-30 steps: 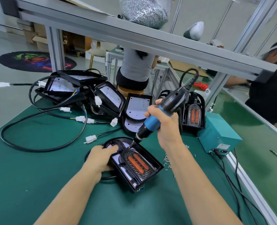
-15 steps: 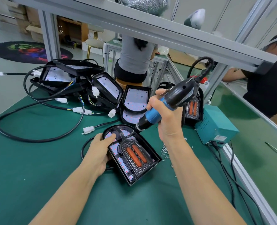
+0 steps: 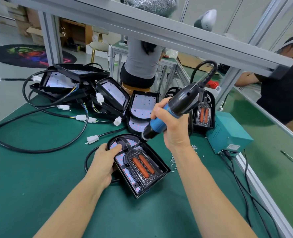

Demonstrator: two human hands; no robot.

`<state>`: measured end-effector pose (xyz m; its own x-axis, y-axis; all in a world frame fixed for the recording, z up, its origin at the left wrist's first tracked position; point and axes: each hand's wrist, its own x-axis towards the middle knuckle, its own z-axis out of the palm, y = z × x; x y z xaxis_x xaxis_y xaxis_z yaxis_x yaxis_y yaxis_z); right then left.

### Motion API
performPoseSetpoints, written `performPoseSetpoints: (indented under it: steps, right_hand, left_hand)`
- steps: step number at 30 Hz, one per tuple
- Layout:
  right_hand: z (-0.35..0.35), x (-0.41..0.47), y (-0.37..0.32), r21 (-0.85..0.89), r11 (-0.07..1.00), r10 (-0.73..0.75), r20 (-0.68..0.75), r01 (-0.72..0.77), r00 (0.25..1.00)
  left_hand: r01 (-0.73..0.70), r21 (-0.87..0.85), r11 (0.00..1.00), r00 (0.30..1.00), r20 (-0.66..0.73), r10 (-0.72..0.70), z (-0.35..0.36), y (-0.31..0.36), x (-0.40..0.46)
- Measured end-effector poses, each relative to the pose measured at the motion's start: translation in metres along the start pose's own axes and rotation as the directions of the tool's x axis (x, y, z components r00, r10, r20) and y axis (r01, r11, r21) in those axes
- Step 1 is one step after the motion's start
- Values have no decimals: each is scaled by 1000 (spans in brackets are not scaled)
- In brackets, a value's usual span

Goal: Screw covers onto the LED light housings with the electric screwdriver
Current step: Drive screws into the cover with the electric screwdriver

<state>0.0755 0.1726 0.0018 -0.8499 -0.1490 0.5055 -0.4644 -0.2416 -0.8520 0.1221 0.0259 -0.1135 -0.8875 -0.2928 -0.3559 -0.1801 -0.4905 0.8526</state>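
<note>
A black LED light housing (image 3: 157, 177) lies on the green mat in front of me, with a black cover (image 3: 140, 164) holding two orange lenses set inside it. My left hand (image 3: 106, 160) grips the housing's left rim, thumb over the rounded end. My right hand (image 3: 172, 125) holds the blue and black electric screwdriver (image 3: 169, 110) tilted down to the left, its tip at the housing's rounded top right edge. Loose screws (image 3: 174, 163) lie scattered on the mat right of the housing.
Several open housings (image 3: 111, 95) with black cables and white connectors pile up at the back left. A finished housing (image 3: 203, 114) leans beside a teal power box (image 3: 228, 133). An aluminium frame bar (image 3: 159, 30) crosses overhead. Two people work at benches beyond.
The screwdriver tip has shifted from the cover's middle up to the housing's rounded top right edge. My left hand stays on the housing's left rim.
</note>
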Motion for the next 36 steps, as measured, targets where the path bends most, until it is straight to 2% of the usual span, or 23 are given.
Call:
performPoseSetpoints:
  steps: [6, 10, 16, 19, 21, 23, 24, 26, 28, 29, 30, 32, 34, 36]
  right_hand:
    - [-2, -3, 0, 13, 1000, 16, 48, -16, 999]
    - [-2, -6, 1, 37, 999, 37, 46, -39, 998]
    - [-12, -12, -2, 123, 992, 15, -261, 18, 965]
    - [-30, -15, -13, 96, 989, -65, -378, 109, 924]
    - [-45, -17, -24, 68, 983, -122, -441, 169, 889]
    - [-62, -21, -36, 45, 977, -155, -507, 206, 848]
    - [-70, -22, -40, 37, 974, -169, -540, 224, 825]
    - [-82, -27, -48, 7, 967, -202, -587, 255, 784]
    - [-91, -33, -52, -49, 964, -237, -609, 262, 757]
    - [-94, -37, -54, -74, 964, -246, -618, 257, 747]
    - [-96, -40, -55, -90, 964, -248, -628, 248, 738]
    - [-100, -46, -55, -97, 969, -235, -652, 228, 721]
    - [-103, -51, -55, -89, 974, -215, -671, 210, 709]
    - [-106, -55, -56, -91, 975, -209, -678, 202, 705]
  left_hand:
    - [6, 5, 1000, 1000, -10, -6, 5, 2, -2]
    - [12, 12, 1000, 997, -71, -11, 13, 3, -2]
    - [-12, 104, 994, 975, -220, 35, 14, -3, -7]
    - [-105, 362, 926, 934, -283, 217, 10, -3, -15]
    - [-142, 622, 770, 909, -227, 351, 3, 1, -22]
    - [-131, 846, 516, 893, -125, 432, 0, 5, -29]
    - [-137, 903, 408, 872, -86, 483, 1, 9, -33]
    - [-282, 914, 291, 779, 41, 626, 12, 21, -45]
    - [-526, 837, 153, 643, 273, 716, 36, 32, -57]
    - [-611, 790, 52, 591, 412, 693, 52, 35, -61]
    - [-665, 744, -66, 562, 556, 612, 69, 37, -65]
    - [-696, 662, -278, 566, 744, 356, 103, 31, -67]
    - [-661, 596, -456, 596, 786, 164, 129, 19, -61]
    - [-622, 553, -554, 629, 775, 67, 145, 7, -56]
